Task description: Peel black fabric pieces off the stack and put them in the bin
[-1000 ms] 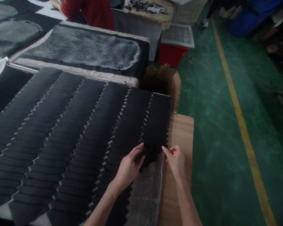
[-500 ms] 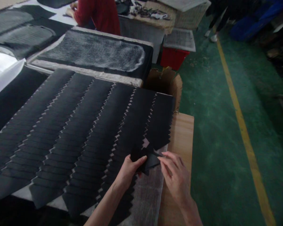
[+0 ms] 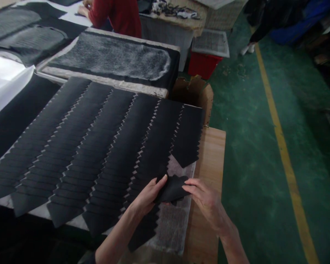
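Between my two hands is a small stack of black fabric pieces (image 3: pixel 172 189) with pointed edges, held over the right side of the table. My left hand (image 3: pixel 151 192) is closed on its left end, thumb on top and fingers underneath. The fingertips of my right hand (image 3: pixel 202 192) pinch its right edge. Under and beside them lie long overlapping rows of black fabric pieces (image 3: pixel 123 146) with zigzag edges. The rightmost row (image 3: pixel 188 135) stops just above my hands, and pale grey cloth (image 3: pixel 172 227) shows below it.
A wooden board (image 3: pixel 211 161) edges the table on the right, with a torn cardboard box (image 3: pixel 206 101) behind it. Farther back are a padded dark panel (image 3: pixel 112 57), a red bin (image 3: pixel 203 66) and a person in a red sleeve (image 3: pixel 126 18). Green floor (image 3: pixel 244 146) runs along the right.
The black pieces have turned flatter between my hands, and one broad face now shows. My right fingers stay at their right edge. The view has shifted slightly, and the distant person's feet have moved.
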A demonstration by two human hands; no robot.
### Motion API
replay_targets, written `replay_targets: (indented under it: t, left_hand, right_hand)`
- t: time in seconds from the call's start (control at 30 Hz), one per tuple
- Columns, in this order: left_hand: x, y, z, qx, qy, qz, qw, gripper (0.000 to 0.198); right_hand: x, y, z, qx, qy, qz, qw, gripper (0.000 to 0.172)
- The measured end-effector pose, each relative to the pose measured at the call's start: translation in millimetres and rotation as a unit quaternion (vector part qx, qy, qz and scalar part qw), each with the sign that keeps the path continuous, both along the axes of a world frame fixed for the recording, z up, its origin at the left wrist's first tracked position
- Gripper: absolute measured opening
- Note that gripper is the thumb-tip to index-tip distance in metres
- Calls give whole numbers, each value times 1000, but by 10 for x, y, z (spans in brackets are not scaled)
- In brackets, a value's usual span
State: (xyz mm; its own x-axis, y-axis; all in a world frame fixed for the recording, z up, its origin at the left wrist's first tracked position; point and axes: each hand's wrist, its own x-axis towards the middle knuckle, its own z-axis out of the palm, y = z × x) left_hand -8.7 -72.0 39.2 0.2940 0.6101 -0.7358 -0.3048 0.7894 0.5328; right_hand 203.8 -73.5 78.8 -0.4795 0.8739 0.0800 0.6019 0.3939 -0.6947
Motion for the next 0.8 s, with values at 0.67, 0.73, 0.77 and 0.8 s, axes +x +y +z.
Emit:
replay_targets:
  t: [0.67,0.73,0.77,0.8]
  left_hand:
    - [16,-216,-163,-53,-138,76,986,60]
    - [53,-212,-167,-56,-121,93,987,49]
    - [71,-206,-166,-60,-117,100,986,45]
    - [88,-198,-163,-65,-114,104,986,42]
  right_hand:
    - [-122,-199,-241,-356,284,-299,838,35]
    - [-117,-202,-252,-369,312,-305,821,34]
    - [-116,-206,-257,-375,322,-306,814,34]
    - [-115,-210,-262,-381,329,-307,808,33]
